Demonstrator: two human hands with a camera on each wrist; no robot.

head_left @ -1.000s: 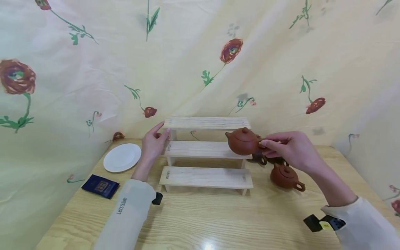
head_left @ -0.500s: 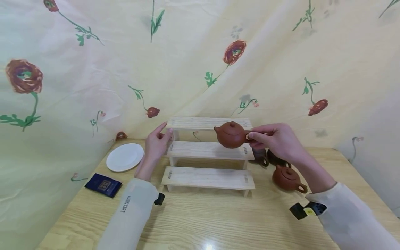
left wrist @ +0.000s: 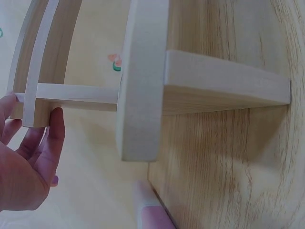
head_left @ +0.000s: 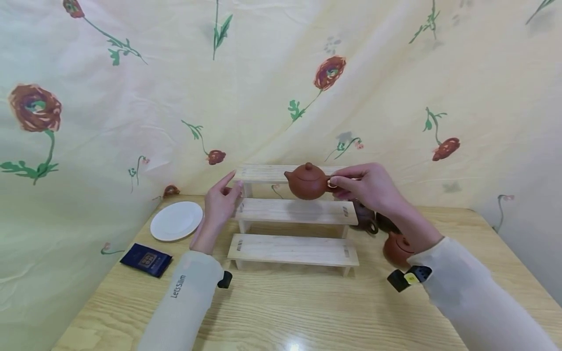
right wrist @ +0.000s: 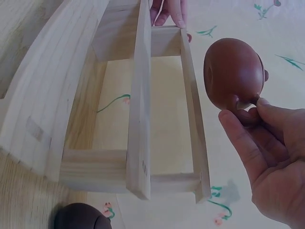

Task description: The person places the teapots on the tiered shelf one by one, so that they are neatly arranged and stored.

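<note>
My right hand (head_left: pixel 364 187) pinches the handle of a reddish-brown clay teapot (head_left: pixel 307 183), holding it upright with its spout to the left. In the head view the teapot overlaps the top step of a three-step wooden rack (head_left: pixel 291 248); the right wrist view shows the teapot (right wrist: pixel 236 74) apart from that step. At the rack's left end, my left hand (head_left: pixel 219 202) holds the end of the top board, thumb and fingers on either side of it, as the left hand (left wrist: pixel 28 157) shows in the left wrist view.
Right of the rack stand a dark teapot (head_left: pixel 363 217), another dark one (head_left: pixel 386 223) and a second reddish-brown teapot (head_left: pixel 396 249), partly hidden by my right arm. A white plate (head_left: pixel 177 221) and a dark blue packet (head_left: pixel 146 260) lie at the left. Flowered cloth hangs behind.
My right hand has carried the teapot leftward and slightly up, from the rack's right end to over its middle. My left hand stays at the rack's left end.
</note>
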